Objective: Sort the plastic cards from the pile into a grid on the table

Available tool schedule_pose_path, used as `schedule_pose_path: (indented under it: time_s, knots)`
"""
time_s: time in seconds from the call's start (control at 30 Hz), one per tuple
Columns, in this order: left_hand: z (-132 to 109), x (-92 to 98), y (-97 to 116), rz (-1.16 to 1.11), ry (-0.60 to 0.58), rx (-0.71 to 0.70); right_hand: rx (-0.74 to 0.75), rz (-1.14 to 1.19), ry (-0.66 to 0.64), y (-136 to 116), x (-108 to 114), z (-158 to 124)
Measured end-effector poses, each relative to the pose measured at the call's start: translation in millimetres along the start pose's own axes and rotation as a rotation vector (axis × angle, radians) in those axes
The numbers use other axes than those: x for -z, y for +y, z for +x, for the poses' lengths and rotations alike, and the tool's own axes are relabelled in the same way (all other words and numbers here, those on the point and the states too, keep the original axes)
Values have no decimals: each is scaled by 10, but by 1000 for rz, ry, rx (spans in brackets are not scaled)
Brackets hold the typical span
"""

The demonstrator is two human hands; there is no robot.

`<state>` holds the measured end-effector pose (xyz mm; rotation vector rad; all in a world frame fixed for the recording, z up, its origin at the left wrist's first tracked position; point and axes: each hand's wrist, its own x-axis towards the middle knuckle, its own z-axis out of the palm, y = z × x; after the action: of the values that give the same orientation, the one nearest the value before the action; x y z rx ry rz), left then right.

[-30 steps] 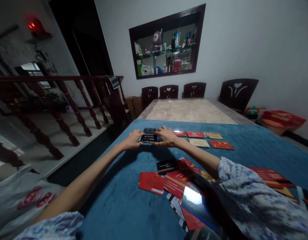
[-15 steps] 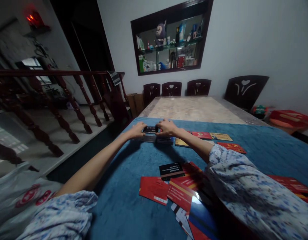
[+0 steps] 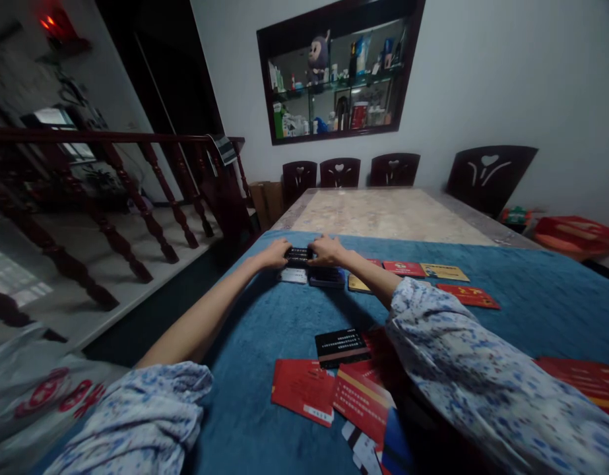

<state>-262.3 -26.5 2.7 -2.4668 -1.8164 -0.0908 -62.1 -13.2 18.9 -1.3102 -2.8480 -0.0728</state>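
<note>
My left hand (image 3: 275,254) and my right hand (image 3: 326,251) grip a black card (image 3: 299,256) with white print by its two side edges, at the far side of the blue cloth (image 3: 245,356). Whether it is a single card or a small stack I cannot tell. Just in front of it lies a white card (image 3: 293,276), with a dark card stack (image 3: 326,278) to its right. A gold card (image 3: 358,284) is partly behind my right forearm. Closer to me lie another black card (image 3: 342,347), a red card (image 3: 303,389) and several overlapping red, blue and white ones.
Farther right lie a red card (image 3: 403,268), a gold card (image 3: 445,272) and another red card (image 3: 468,295). Chairs (image 3: 340,174) line the far end of the table. A wooden railing (image 3: 136,191) and a white plastic bag (image 3: 41,396) are at the left.
The black card has moved slightly away from me between both hands, and more of the white card in front of it now shows. The view has shifted a little.
</note>
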Motion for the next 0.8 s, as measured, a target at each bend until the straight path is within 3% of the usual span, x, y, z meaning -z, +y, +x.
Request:
schedule_pose_path:
  time_s: [0.27, 0.8]
  knots:
    - [201, -144, -94, -23, 1, -12, -15, 4, -44, 31, -80, 142]
    - [356, -160, -152, -92, -160, 68, -38, 15, -120, 98, -143, 349]
